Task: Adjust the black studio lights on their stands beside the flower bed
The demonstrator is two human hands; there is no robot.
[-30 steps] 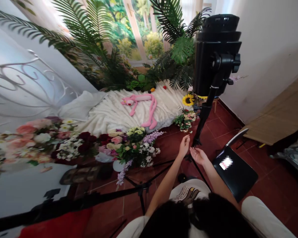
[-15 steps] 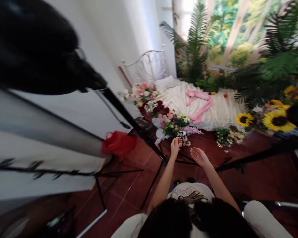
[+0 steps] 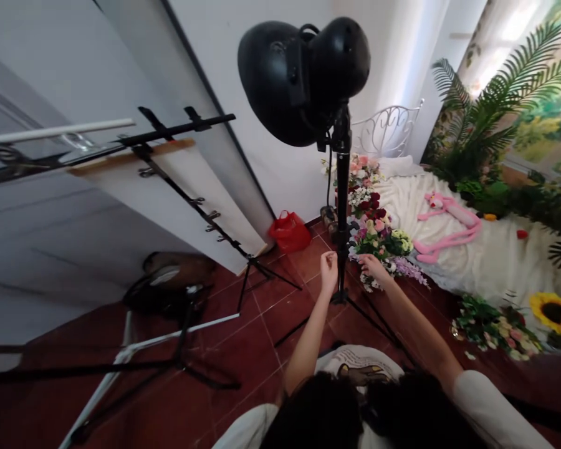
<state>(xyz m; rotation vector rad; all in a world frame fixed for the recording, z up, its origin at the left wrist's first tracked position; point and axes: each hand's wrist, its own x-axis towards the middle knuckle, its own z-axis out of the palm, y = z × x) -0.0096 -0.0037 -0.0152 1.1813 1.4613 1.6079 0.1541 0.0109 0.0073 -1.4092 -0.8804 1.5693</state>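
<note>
Got L hand [image 3: 328, 269] & R hand [image 3: 374, 268] half-curled, apparently empty, either side of lamp stand [image 3: 342, 193]; might tip it onto flowers [image 3: 373, 219], right, via careless bump.

My camera sits on my head and looks forward and steeply down, over my hair [image 3: 315, 415] and shirt [image 3: 369, 355], so both forearms rise from the bottom edge. It faces the lamp [image 3: 318, 81], which stands near and a little right of centre at its top. My left hand [image 3: 328, 269] and right hand [image 3: 374, 269] show low on either side of its pole. The view is wide: left of the lamp it takes in the bag [image 3: 290, 234] and clip stand [image 3: 196, 202]; right of it, the bed [image 3: 489, 268], farther off, runs out of view.
</note>
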